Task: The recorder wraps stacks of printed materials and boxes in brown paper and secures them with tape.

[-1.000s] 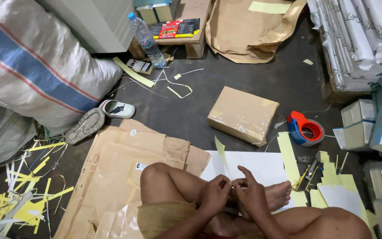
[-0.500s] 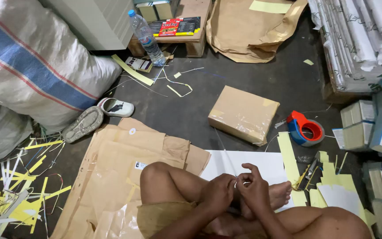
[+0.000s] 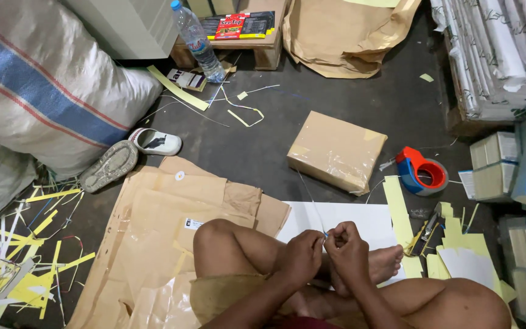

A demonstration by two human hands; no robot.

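I sit cross-legged on the floor. My left hand [image 3: 300, 256] and my right hand [image 3: 347, 251] are together above my feet, fingertips pinched on a thin string [image 3: 310, 198] that runs from my fingers up toward a brown taped parcel [image 3: 336, 151] lying on the dark floor ahead. Under my feet lies a white sheet [image 3: 342, 217]. A red and blue tape dispenser [image 3: 420, 170] rests to the right of the parcel.
Brown paper sheets [image 3: 162, 231] spread at my left knee. A large striped sack [image 3: 44, 91], two shoes [image 3: 129, 155], a water bottle [image 3: 194, 40], yellow paper strips [image 3: 25, 268], stacked small boxes [image 3: 506, 176] at right, and scissors [image 3: 424, 234] lie around.
My hands have stayed together at my feet, shifting slightly while working the string. The view has tilted a little lower and nearer.
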